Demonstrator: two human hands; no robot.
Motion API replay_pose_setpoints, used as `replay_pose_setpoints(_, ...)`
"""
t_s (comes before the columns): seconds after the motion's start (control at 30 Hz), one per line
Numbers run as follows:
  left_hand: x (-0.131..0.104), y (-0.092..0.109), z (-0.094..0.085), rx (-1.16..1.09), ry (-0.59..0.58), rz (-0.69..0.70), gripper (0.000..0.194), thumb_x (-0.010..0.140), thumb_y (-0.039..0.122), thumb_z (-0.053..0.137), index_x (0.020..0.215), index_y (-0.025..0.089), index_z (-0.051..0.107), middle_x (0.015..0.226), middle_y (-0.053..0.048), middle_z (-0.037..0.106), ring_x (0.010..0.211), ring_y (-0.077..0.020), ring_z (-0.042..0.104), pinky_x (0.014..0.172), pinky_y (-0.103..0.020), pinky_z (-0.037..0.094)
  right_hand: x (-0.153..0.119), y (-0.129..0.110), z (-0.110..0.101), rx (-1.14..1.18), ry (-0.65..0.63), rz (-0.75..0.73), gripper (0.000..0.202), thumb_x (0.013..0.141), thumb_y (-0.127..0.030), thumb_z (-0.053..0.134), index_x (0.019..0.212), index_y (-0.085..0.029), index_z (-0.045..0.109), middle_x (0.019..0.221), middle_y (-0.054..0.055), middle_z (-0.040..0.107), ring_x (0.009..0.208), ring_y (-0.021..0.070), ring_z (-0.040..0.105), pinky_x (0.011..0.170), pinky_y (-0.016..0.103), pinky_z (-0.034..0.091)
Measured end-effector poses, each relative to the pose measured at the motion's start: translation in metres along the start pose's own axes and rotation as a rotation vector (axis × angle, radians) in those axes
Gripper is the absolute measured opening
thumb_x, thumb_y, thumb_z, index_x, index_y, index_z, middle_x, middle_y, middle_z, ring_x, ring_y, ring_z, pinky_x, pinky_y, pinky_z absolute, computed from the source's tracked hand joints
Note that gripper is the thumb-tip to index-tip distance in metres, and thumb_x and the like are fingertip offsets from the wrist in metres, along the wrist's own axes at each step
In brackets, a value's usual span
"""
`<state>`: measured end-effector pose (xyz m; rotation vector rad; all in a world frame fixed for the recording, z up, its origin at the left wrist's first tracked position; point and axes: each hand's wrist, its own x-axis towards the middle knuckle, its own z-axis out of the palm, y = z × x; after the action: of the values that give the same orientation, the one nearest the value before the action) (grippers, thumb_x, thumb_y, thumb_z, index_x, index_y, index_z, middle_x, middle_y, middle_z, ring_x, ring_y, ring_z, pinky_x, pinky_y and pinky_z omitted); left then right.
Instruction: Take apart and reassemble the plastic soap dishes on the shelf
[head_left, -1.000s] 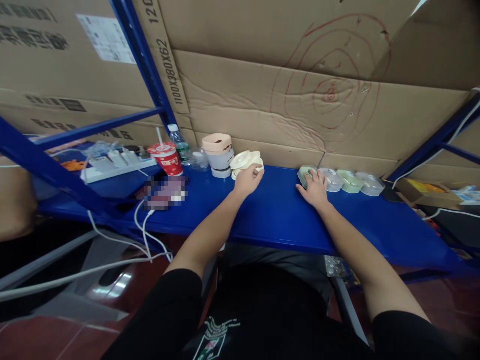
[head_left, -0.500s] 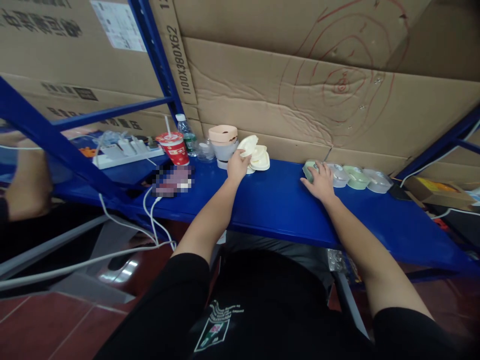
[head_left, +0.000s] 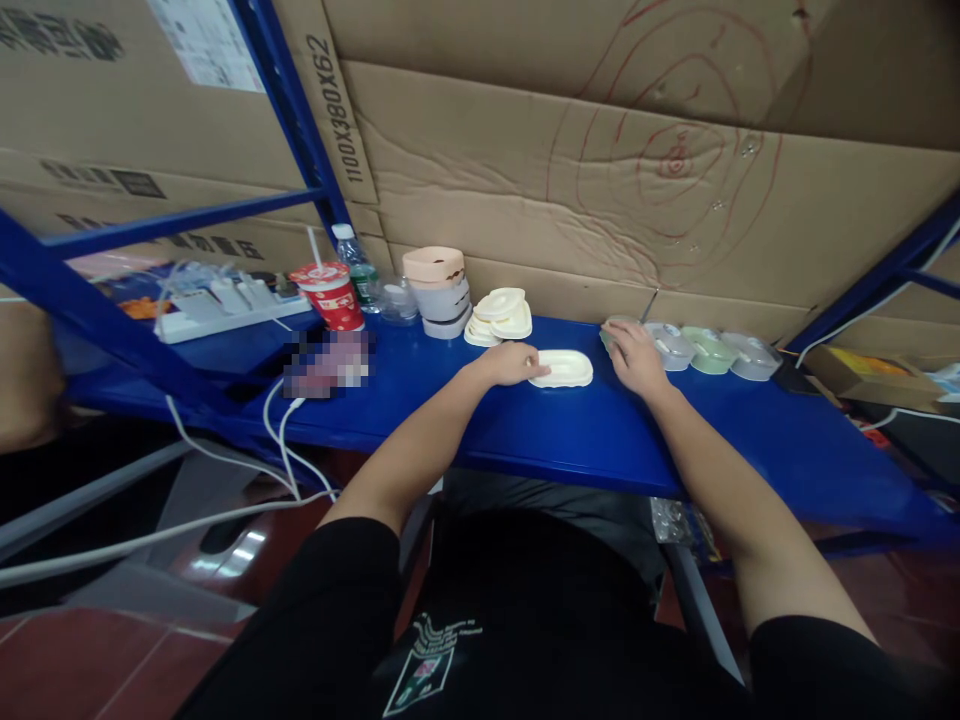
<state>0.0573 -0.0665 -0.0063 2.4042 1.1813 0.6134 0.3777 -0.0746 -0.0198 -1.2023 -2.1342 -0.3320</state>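
A cream oval tray [head_left: 564, 369] lies low over the blue tabletop, its left end pinched by my left hand [head_left: 512, 363]. Behind that hand sits a pile of similar cream pieces [head_left: 504, 314], beside stacked peach and grey containers [head_left: 437, 290]. My right hand [head_left: 634, 356] rests over a green lidded container [head_left: 609, 343], mostly covered by the fingers. To its right, a row holds a clear greyish container [head_left: 672, 346], a green one [head_left: 711, 350] and another greyish one [head_left: 752, 356].
A red cup with a straw [head_left: 334, 298], a water bottle [head_left: 358, 270] and a blurred-out item [head_left: 330, 365] with white cables stand left on the blue table [head_left: 570, 440]. A power strip [head_left: 225, 315] lies farther left. Another person's arm [head_left: 26, 375] shows at the left edge.
My left hand has moved right and nearer from the cream pile, bringing one cream tray with it. My right hand has closed in over the green container. The view has shifted slightly.
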Motion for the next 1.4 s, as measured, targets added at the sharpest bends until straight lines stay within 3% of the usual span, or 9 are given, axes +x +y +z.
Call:
replay_pose_setpoints(0.1,0.002,-0.001,-0.001,0.015,-0.030,-0.003,0.029,0.089,0.049,0.077,0.083,0.020,0.075,0.082,-0.006,0.075,0.075,-0.0222,0.067,0.071,-0.035,0.049,-0.001,0.001,0.005,0.023,-0.091,-0.052,0.045,0.106,-0.041,0.046,0.134,-0.021,0.074,0.141,0.016,0.072,0.134,0.0369,0.064,0.117,0.066,0.048)
replay_pose_setpoints(0.3,-0.001,-0.025,-0.060,0.020,0.660,-0.213,0.023,0.104,0.040,0.062,0.102,0.020,0.073,0.091,-0.007,0.073,0.088,-0.0228,0.069,0.087,-0.039,0.055,0.001,-0.011,0.003,0.031,-0.280,-0.041,0.049,0.104,-0.051,0.051,0.137,-0.022,0.074,0.146,0.014,0.070,0.138,0.0367,0.063,0.120,0.064,0.046)
replay_pose_setpoints(0.43,-0.025,-0.079,-0.107,0.100,1.129,-0.329,0.017,0.104,0.028,0.060,0.116,0.018,0.067,0.123,-0.011,0.069,0.120,-0.0251,0.065,0.111,-0.042,0.050,0.001,-0.014,0.005,0.075,-0.321,-0.047,0.056,0.103,-0.061,0.053,0.138,-0.022,0.073,0.143,0.014,0.073,0.135,0.0372,0.065,0.120,0.063,0.047)
replay_pose_setpoints(0.5,-0.039,-0.110,-0.114,0.131,1.214,-0.410,0.022,0.100,0.021,0.061,0.122,0.020,0.066,0.136,-0.013,0.064,0.131,-0.0267,0.062,0.117,-0.043,0.048,0.001,-0.014,0.008,0.097,-0.335,-0.069,0.061,0.103,-0.066,0.051,0.136,-0.021,0.074,0.141,0.014,0.074,0.132,0.0372,0.067,0.118,0.061,0.048)
replay_pose_setpoints(0.63,-0.049,-0.155,-0.107,0.120,1.111,-0.503,0.044,0.092,0.014,0.058,0.135,0.017,0.062,0.152,-0.018,0.057,0.145,-0.0312,0.055,0.127,-0.046,0.040,-0.001,-0.013,0.013,0.117,-0.343,-0.086,0.069,0.103,-0.073,0.046,0.134,-0.019,0.075,0.140,0.016,0.074,0.129,0.0371,0.069,0.116,0.059,0.051)
replay_pose_setpoints(0.83,-0.042,-0.166,-0.102,0.047,0.970,-0.482,0.052,0.089,0.024,0.065,0.140,0.015,0.060,0.158,-0.023,0.051,0.148,-0.0406,0.052,0.130,-0.059,0.033,-0.002,-0.015,0.011,0.127,-0.383,-0.093,0.078,0.102,-0.079,0.039,0.133,-0.017,0.075,0.136,0.016,0.075,0.128,0.0345,0.070,0.115,0.054,0.052)
replay_pose_setpoints(1.03,-0.043,-0.149,-0.106,0.082,0.996,-0.477,0.052,0.092,0.023,0.067,0.143,0.018,0.060,0.153,-0.020,0.052,0.142,-0.0383,0.055,0.127,-0.055,0.038,-0.002,-0.016,0.011,0.155,-0.392,-0.074,0.069,0.100,-0.076,0.049,0.132,-0.022,0.076,0.137,0.014,0.075,0.127,0.0355,0.070,0.113,0.057,0.054)
replay_pose_setpoints(1.2,-0.031,-0.114,-0.106,0.175,1.169,-0.260,0.061,0.106,0.035,0.060,0.159,0.010,0.042,0.156,-0.018,0.049,0.150,-0.0295,0.044,0.130,-0.049,0.032,-0.002,-0.015,0.012,0.150,-0.397,-0.075,0.064,0.101,-0.070,0.051,0.133,-0.020,0.076,0.136,0.015,0.075,0.126,0.0363,0.070,0.113,0.058,0.054)
replay_pose_setpoints(1.4,-0.008,-0.094,-0.096,0.228,0.967,-0.292,0.074,0.093,0.051,0.078,0.154,0.019,0.054,0.174,-0.018,0.028,0.160,-0.0421,0.026,0.129,-0.064,0.019,-0.003,-0.014,0.013,0.145,-0.411,-0.077,0.068,0.098,-0.075,0.055,0.134,-0.022,0.075,0.137,0.015,0.075,0.126,0.0368,0.070,0.113,0.058,0.053)
